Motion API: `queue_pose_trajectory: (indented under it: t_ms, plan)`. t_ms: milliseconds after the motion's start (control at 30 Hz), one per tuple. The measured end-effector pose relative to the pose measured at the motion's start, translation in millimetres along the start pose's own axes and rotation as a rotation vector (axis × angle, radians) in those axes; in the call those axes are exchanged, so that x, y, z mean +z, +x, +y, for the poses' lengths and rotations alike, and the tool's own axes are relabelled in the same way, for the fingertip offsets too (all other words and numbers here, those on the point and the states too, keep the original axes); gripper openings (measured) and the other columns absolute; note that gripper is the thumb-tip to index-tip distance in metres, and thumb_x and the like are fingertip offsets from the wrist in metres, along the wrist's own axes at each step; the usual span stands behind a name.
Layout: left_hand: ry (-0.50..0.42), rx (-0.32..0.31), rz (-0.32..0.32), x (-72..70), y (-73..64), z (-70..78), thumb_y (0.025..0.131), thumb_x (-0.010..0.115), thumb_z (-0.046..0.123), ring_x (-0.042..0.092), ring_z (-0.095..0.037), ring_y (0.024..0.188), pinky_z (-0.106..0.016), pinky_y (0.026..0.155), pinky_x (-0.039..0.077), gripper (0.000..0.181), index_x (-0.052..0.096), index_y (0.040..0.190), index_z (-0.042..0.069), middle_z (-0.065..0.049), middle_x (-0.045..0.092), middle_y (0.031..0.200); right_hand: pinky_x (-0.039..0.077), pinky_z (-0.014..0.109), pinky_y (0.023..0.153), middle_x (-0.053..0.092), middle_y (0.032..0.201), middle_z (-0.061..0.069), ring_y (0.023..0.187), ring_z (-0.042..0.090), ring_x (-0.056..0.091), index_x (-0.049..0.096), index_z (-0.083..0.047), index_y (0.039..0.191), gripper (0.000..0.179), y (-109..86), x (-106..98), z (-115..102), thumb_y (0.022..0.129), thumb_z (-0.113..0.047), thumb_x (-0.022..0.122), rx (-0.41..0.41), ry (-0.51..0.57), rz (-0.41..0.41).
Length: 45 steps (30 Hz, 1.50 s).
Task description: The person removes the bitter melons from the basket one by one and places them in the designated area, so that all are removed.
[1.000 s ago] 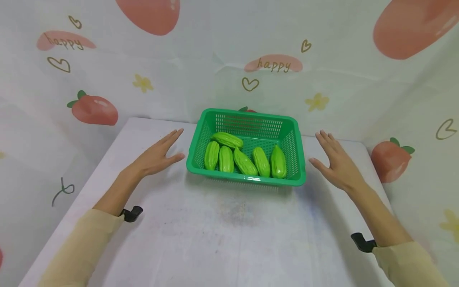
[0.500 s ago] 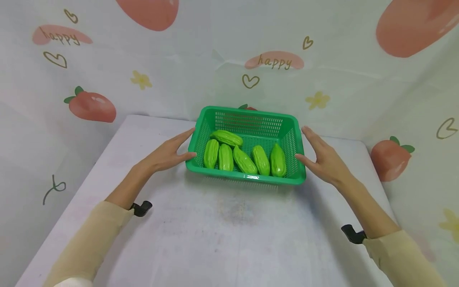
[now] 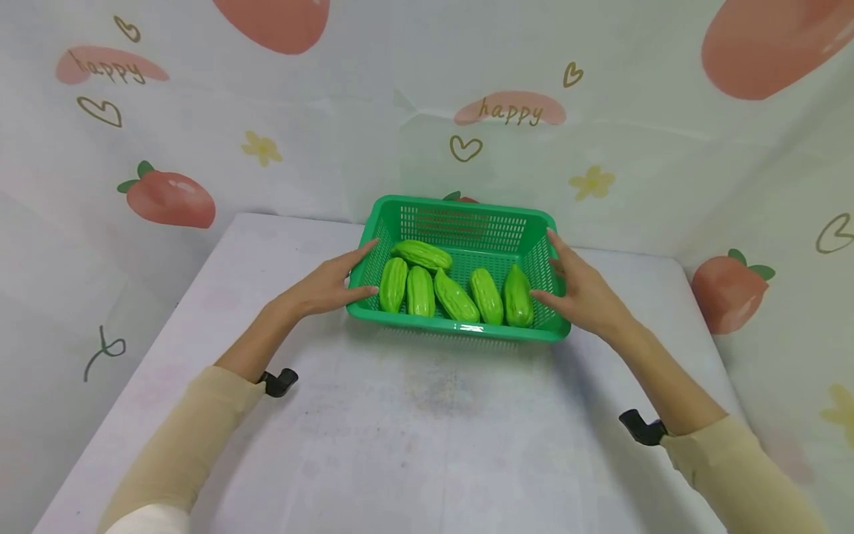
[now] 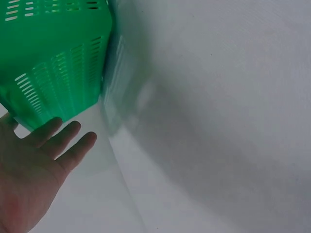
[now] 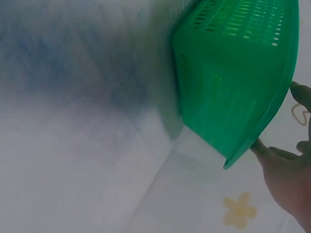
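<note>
A green plastic basket [image 3: 460, 333] with slotted walls stands on the table, holding several shiny, ridged bitter gourds [image 3: 456, 299]. My left hand [image 3: 327, 285] is at its left end, with thumb and index finger reaching over the rim in the head view. Seen from the left wrist, the other fingers [image 4: 73, 145] of this left hand stretch out spread beside the outer wall. At the opposite end, my right hand [image 3: 587, 293] reaches over the rim with its thumb and a fingertip. The right wrist view puts the fingertips [image 5: 260, 148] of that hand right at the basket's rim.
The white table [image 3: 427, 445] extends in front of the basket and to both sides. Close behind the basket hangs a printed cloth [image 3: 373, 96], which also lines the left and right sides. A black wrist camera [image 3: 279, 383] sits on each forearm.
Both hands have moved inward, from apart on either side to the basket's two ends, with fingertips now over its rim. The basket and gourds stay in place.
</note>
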State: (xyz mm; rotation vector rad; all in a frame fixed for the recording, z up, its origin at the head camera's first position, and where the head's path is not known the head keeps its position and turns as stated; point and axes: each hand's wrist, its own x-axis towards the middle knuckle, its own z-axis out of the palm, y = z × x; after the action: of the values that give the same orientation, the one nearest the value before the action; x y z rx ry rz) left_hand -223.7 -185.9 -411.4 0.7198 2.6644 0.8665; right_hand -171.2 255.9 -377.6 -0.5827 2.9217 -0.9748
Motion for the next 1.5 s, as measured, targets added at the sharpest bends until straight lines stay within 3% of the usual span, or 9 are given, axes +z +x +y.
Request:
queue_pose_trajectory:
  t_ms: [167, 500, 767, 933, 1167, 1500]
  plan:
    - [-0.042, 0.034, -0.006, -1.7, -0.4, 1.7, 0.097, 0.064, 0.034, 0.030, -0.036, 0.145, -0.056, 0.111, 0.033, 0.078, 0.022, 0.160, 0.017, -0.015, 0.028, 0.160, 0.045, 0.060, 0.097, 0.032, 0.155, 0.025, 0.127, 0.046, 0.051, 0.006, -0.016, 0.162, 0.100, 4.3, 3.6, -6.2, 0.090, -0.016, 0.076, 0.012, 0.030, -0.010]
    - [-0.091, 0.028, 0.016, 2.6, -4.7, 2.2, 0.097, 0.063, 0.019, 0.030, -0.037, 0.144, -0.056, 0.108, 0.037, 0.073, 0.025, 0.159, 0.014, -0.016, 0.027, 0.161, 0.046, 0.058, 0.097, 0.041, 0.148, 0.029, 0.127, 0.045, 0.050, 0.011, -0.006, 0.160, 0.095, 17.4, 13.7, -24.3, 0.090, -0.015, 0.074, 0.186, -0.010, -0.073]
    - [-0.106, 0.037, 0.024, 7.7, -2.9, 2.8, 0.097, 0.063, 0.017, 0.033, -0.036, 0.143, -0.055, 0.108, 0.038, 0.072, 0.026, 0.158, 0.013, -0.016, 0.027, 0.160, 0.044, 0.058, 0.100, 0.036, 0.152, 0.028, 0.127, 0.045, 0.048, 0.020, 0.001, 0.157, 0.088, 18.8, 23.9, -28.2, 0.090, -0.018, 0.074, 0.310, 0.007, -0.098]
    - [-0.108, 0.032, 0.021, 6.2, -5.5, 1.2, 0.096, 0.062, 0.015, 0.032, -0.035, 0.144, -0.055, 0.108, 0.038, 0.071, 0.027, 0.158, 0.013, -0.015, 0.028, 0.161, 0.041, 0.060, 0.102, 0.035, 0.153, 0.027, 0.131, 0.046, 0.043, 0.024, -0.001, 0.156, 0.085, 19.7, 32.2, -31.6, 0.090, -0.019, 0.074, 0.336, 0.075, -0.089]
    - [-0.101, 0.012, 0.050, 1.7, -15.8, -9.8, 0.095, 0.061, 0.011, 0.032, -0.035, 0.143, -0.057, 0.106, 0.039, 0.069, 0.030, 0.157, 0.014, -0.014, 0.029, 0.160, 0.028, 0.062, 0.111, 0.028, 0.159, 0.021, 0.146, 0.043, 0.023, 0.026, -0.008, 0.157, 0.083, 26.9, 49.7, -41.0, 0.090, -0.019, 0.074, 0.402, 0.231, -0.111]
    - [-0.108, 0.010, 0.054, -1.7, -14.8, -8.2, 0.095, 0.063, 0.012, 0.033, -0.037, 0.143, -0.057, 0.106, 0.038, 0.070, 0.031, 0.157, 0.014, -0.016, 0.028, 0.160, 0.026, 0.063, 0.112, 0.028, 0.159, 0.020, 0.146, 0.041, 0.021, 0.030, -0.009, 0.156, 0.080, 33.4, 53.7, -38.9, 0.089, -0.017, 0.073, 0.463, 0.242, -0.135]
